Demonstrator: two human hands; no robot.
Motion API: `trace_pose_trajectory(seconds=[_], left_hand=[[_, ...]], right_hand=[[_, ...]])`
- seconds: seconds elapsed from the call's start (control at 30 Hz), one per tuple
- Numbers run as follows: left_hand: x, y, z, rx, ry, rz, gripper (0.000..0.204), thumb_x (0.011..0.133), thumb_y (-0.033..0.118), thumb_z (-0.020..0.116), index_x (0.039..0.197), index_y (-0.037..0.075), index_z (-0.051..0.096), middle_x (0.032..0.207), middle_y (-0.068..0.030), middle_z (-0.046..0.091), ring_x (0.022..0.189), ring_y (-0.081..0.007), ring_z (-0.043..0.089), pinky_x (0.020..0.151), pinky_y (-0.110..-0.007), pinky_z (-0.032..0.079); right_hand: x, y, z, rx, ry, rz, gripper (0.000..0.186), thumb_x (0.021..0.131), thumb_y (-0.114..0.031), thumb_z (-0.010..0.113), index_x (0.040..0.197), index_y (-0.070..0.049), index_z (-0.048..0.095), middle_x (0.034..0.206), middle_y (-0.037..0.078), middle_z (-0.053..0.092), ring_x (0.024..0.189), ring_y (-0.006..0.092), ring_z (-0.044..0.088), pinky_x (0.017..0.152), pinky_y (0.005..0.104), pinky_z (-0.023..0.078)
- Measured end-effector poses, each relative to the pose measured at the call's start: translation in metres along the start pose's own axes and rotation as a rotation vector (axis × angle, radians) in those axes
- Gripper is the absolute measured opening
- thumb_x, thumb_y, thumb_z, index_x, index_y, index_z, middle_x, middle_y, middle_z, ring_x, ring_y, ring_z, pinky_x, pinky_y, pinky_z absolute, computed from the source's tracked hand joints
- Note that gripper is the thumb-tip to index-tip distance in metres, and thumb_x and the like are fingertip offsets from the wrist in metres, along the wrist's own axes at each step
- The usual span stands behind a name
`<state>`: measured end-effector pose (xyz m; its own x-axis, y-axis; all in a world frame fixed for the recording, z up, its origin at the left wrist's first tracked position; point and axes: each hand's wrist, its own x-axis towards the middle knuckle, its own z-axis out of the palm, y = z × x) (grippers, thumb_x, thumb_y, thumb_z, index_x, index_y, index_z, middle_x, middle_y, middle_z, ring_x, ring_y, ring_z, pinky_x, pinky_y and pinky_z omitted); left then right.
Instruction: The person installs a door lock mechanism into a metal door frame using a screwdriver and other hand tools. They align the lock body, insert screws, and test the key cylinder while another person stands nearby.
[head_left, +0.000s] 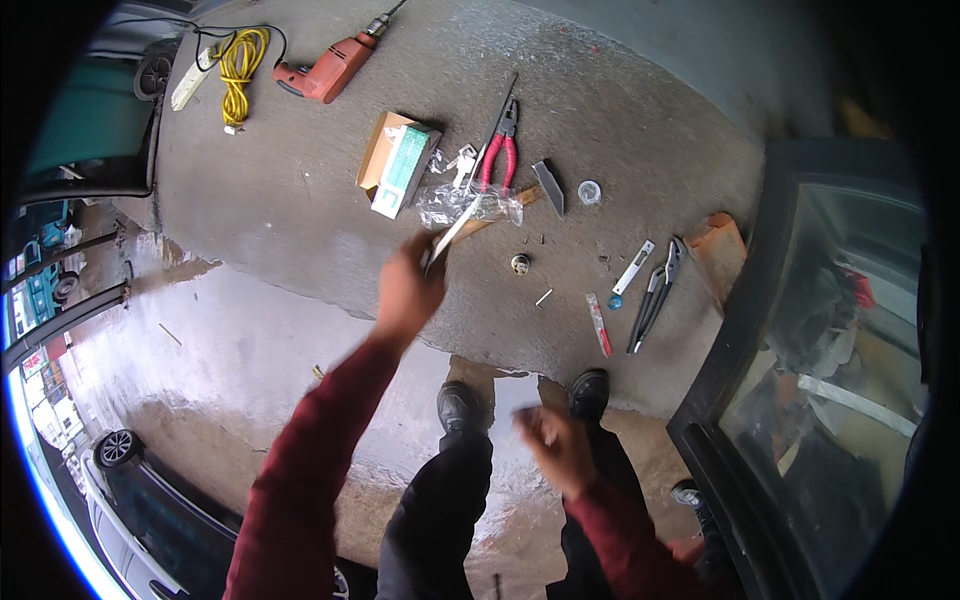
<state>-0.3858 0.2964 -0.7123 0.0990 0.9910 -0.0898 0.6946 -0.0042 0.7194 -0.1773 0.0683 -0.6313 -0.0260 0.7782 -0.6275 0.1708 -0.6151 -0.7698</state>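
Item: one flat pale strip, over the concrete slab, inward of its near edge, pinched in the left hand. Right hand: fingers curled, beyond that edge; contents, if any, I cannot tell. Adjacent: wooden-handled hammer, clear plastic bag, red-handled pliers. Handling, in my judgement: grip the strip's edges, keep it clear of the crumpled plastic, steady its free end right-handed.

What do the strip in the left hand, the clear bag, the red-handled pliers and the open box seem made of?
Strip: pale, smooth-looking; metal or plastic, the look leaves it open.
Bag: glossy plastic film, see-through with crinkled highlights.
Pliers: dark metal head, likely steel; bright red handles, perhaps plastic-coated.
Box: probably matte cardboard, given its brown folded flap.
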Motion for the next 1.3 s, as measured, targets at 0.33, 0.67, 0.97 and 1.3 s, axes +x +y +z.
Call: trace_pose_trajectory(seconds=[0.33,0.67,0.97,1.3], left_hand=[[0.179,-0.052,0.13,0.271,0.094,-0.466,0.043,0.081,0.036,0.075,0.111,0.006,0.073,0.114,-0.0211,0.072,0.111,-0.0407,0.067,0.095,-0.048,0.053],[0.186,-0.034,0.112,0.433,0.07,-0.38,0.044,0.078,0.037,0.07,0.104,0.002,0.074,0.111,-0.0226,0.073,0.109,-0.0392,0.069,0.094,-0.047,0.054],[0.186,-0.033,0.112,0.395,0.049,-0.33,0.043,0.081,0.038,0.073,0.102,0.0,0.074,0.103,-0.023,0.073,0.101,-0.039,0.071,0.089,-0.046,0.055],[-0.072,0.165,-0.06,-0.609,-0.318,0.076,0.016,0.079,-0.015,0.062,0.089,-0.002,0.059,0.081,-0.0061,0.064,0.076,-0.014,0.061,0.069,-0.028,0.05]], right_hand=[[-0.022,-0.021,-0.023,0.143,-0.032,-0.112,0.02,0.094,-0.006,0.072,0.111,0.0,0.064,0.088,0.009,0.069,0.075,0.0116,0.07,0.067,0.0258,0.056],[-0.012,-0.021,-0.022,0.192,-0.015,-0.061,0.019,0.094,-0.008,0.074,0.108,-0.001,0.064,0.082,0.006,0.067,0.067,0.0107,0.065,0.062,0.0244,0.051],[0.0,-0.012,-0.017,0.102,-0.005,-0.104,0.019,0.095,-0.007,0.072,0.111,-0.001,0.064,0.088,0.007,0.069,0.071,0.0093,0.067,0.063,0.0235,0.053],[-0.049,-0.099,-0.019,0.727,0.325,0.024,0.039,0.108,-0.029,0.052,0.126,0.004,0.063,0.114,0.015,0.069,0.103,0.0206,0.069,0.093,0.033,0.054]])
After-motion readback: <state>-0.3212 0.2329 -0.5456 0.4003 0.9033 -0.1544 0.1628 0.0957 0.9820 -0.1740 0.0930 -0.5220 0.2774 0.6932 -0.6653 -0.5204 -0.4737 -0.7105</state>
